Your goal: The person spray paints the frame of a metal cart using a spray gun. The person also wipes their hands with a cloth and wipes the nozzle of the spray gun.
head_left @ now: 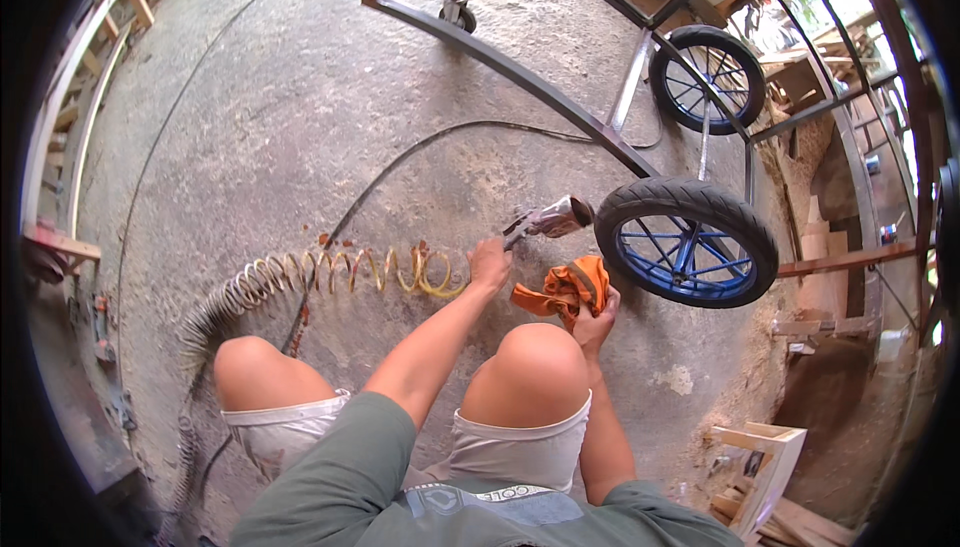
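Right grip (596, 326) holds orange cloth (585, 282); shirt (345, 467) bears lettering (508, 494).

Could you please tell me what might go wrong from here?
The spray gun in the left hand appears close to the blue-spoked wheel, so it might knock or mark the tyre.

The coiled hose and the dark cable cross on the floor and could snag.

The orange cloth, bunched in the right hand, has loose folds that might catch on the gun.
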Motion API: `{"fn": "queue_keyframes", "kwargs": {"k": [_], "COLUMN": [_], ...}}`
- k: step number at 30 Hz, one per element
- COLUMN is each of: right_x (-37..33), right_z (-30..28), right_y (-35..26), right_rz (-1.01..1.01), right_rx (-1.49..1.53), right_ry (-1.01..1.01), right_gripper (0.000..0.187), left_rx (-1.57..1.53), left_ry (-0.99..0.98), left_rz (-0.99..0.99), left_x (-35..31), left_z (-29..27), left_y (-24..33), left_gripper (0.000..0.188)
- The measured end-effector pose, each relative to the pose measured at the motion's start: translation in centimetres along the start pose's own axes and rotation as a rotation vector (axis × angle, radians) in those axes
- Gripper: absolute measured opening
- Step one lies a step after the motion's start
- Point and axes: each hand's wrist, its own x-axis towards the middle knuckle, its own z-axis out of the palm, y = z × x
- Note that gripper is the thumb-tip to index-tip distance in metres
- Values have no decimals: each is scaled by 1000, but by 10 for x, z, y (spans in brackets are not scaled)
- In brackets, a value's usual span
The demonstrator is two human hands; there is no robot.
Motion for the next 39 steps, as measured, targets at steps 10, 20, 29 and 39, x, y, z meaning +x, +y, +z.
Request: {"fn": "queue_keyframes", "kwargs": {"k": [10,20,29,39], "right_x": [47,14,0,-7], "right_z": [92,70,7,279], "right_y": [-78,-52,-10,-61], "right_rz": [-455,-326,-233,-428], "right_rx": [55,-407,-1056,-788], "right_ry": [73,-404,-522,-782], "right_gripper": [67,64,57,52], "left_rx": [-245,-323,-293,-301], "left_ry": [116,190,374,503], "left_rz": [-66,-115,-193,-227], "left_x": [-11,-19,-21,-33], "left_z": [-96,-164,-243,-270], "left_y": [12,6,-41,-61], "left_gripper": [36,41,41,45]}}
